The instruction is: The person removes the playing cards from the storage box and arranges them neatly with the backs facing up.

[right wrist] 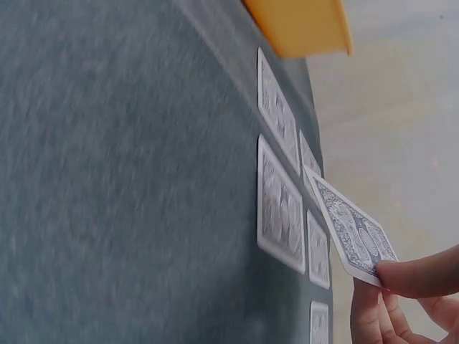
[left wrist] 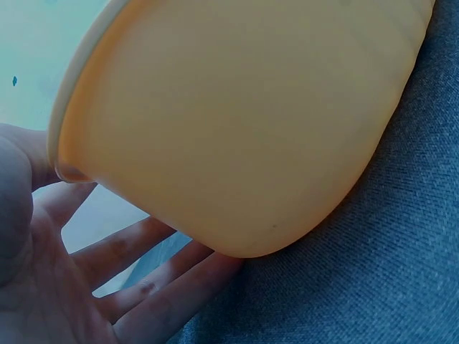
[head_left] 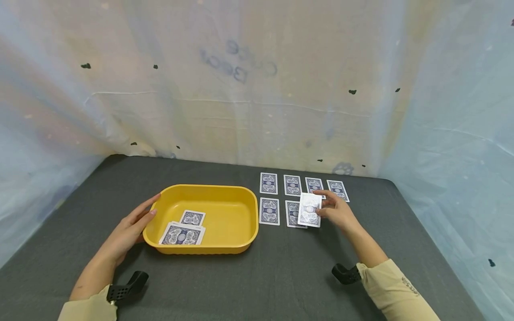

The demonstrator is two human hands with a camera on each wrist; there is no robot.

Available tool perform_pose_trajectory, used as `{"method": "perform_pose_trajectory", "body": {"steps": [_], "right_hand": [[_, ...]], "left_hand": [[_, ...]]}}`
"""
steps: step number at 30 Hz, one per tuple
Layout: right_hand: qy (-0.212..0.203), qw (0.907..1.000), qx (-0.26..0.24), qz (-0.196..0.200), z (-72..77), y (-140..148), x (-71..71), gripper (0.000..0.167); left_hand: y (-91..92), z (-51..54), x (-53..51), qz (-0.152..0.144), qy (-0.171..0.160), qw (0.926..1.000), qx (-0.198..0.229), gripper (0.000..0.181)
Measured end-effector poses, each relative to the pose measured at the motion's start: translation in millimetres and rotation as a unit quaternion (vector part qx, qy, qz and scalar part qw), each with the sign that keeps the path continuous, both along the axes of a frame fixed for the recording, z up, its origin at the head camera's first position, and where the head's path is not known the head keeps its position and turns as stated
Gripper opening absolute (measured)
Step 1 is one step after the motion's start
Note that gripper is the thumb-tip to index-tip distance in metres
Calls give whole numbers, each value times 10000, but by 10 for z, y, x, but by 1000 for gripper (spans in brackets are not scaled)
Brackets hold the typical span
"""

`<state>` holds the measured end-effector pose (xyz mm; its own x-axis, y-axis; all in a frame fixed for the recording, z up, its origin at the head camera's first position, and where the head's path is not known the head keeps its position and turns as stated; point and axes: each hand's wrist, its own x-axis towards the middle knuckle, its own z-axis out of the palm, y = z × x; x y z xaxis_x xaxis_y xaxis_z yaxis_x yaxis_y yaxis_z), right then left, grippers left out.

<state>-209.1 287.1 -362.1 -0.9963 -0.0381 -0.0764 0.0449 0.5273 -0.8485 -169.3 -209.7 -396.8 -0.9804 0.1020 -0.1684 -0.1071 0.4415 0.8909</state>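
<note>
My right hand (head_left: 336, 213) pinches a blue-backed card (head_left: 309, 209) by its right edge, above the table and partly over a card (head_left: 293, 214) in the front row. In the right wrist view the thumb and fingers (right wrist: 412, 301) hold the tilted card (right wrist: 353, 233) at one end. At the left, my left hand (head_left: 126, 234) rests on the left end of a yellow tray (head_left: 201, 250). The left wrist view has the fingers (left wrist: 136, 265) spread against the outside of the tray (left wrist: 237, 129). Several cards (head_left: 182, 234) lie back up inside it.
Four cards lie back up in the rear row, from one beside the tray (head_left: 268, 183) to the rightmost (head_left: 338, 190). Another front-row card (head_left: 269, 211) is near the tray's right end. The dark table (head_left: 281, 276) meets a hanging sheet (head_left: 257, 111) behind.
</note>
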Motion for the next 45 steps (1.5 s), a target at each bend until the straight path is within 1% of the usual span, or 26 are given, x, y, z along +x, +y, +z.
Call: {"method": "perform_pose_trajectory", "body": {"steps": [5,9,18,24,26,28,32,35,39,45], "right_hand": [[-105,9994,312,-146,-36,111,-27,57],[-86,9988,460,-141,-52,179,-36,57],[-41,9992,409,-22,-86,286,-58,58],[99,9985,541,26,-135,341,-87,59],[123,9977,661,77,-149,351,-93,59],[130,9959,888,113,-155,358,-100,60],[139,9891,1463,111,-175,358,-127,58],[142,9840,1773,108,-199,360,-152,56],[45,9803,1974,93,-229,363,-175,54],[-123,9778,2089,54,-256,363,-193,53]], "left_hand": [[1,-1,7,3,-13,10000,-17,66],[2,-2,8,9,-26,10000,-21,66],[4,7,5,0,18,10000,-48,66],[10,12,-1,17,26,10000,36,66],[12,10,-2,41,15,10000,27,66],[12,8,-1,53,18,10000,27,66],[7,10,5,52,30,10000,30,66],[2,11,8,32,50,10000,51,65],[1,8,10,19,58,10000,65,64],[-1,8,11,31,42,10000,76,65]]}}
